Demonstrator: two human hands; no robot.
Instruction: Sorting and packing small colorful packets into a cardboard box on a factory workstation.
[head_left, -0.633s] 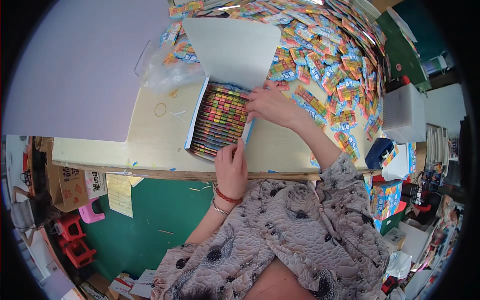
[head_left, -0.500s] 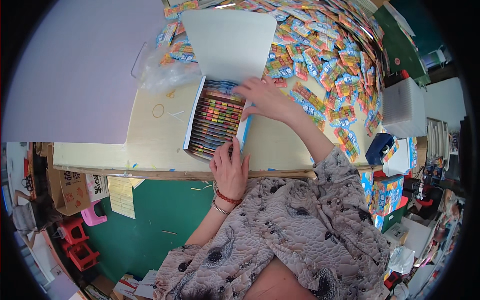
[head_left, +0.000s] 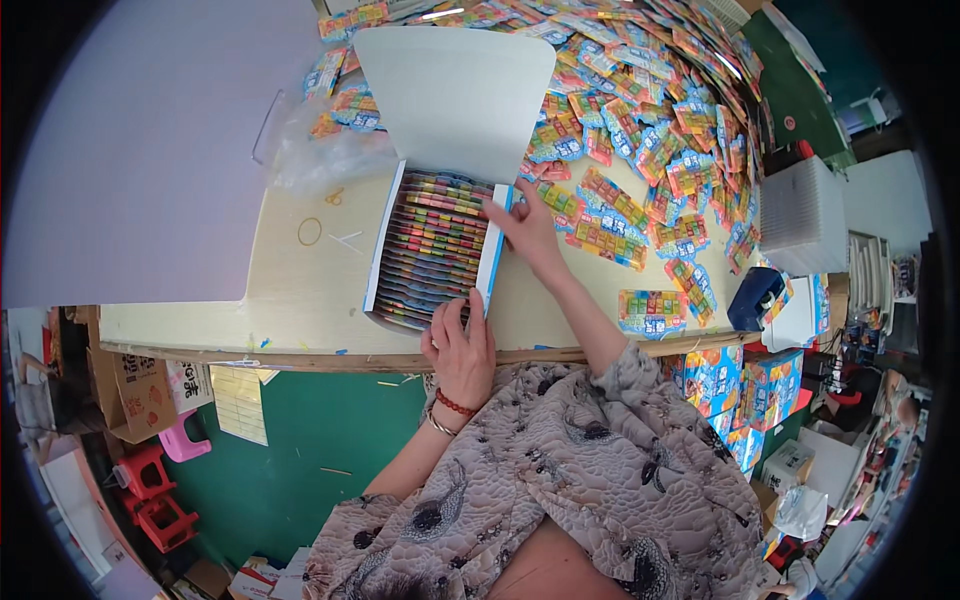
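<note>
A white cardboard box [head_left: 494, 245] with blue outer edges lies on the table, its large white lid flap [head_left: 455, 90] raised at the far end. Colourful flat packets [head_left: 432, 240] stand on edge inside it in a tight row. My left hand [head_left: 462, 352] grips the near right corner of the box, fingers bent over the edge. Along the right wall, toward the far end, my right hand [head_left: 532, 235] holds the box with thumb and fingers. Its palm side is partly hidden.
Loose colourful packets [head_left: 640, 130] cover the far right of the table in a heap. A clear plastic bag [head_left: 325, 155] and a rubber band [head_left: 309, 231] lie left of the box. A dark blue tape dispenser [head_left: 757, 298] stands at the right edge; a pale panel [head_left: 140, 160] covers the left.
My right hand has moved off the packets at the box's far end to the right wall. My left hand stays at the near corner. The view has shifted slightly.
</note>
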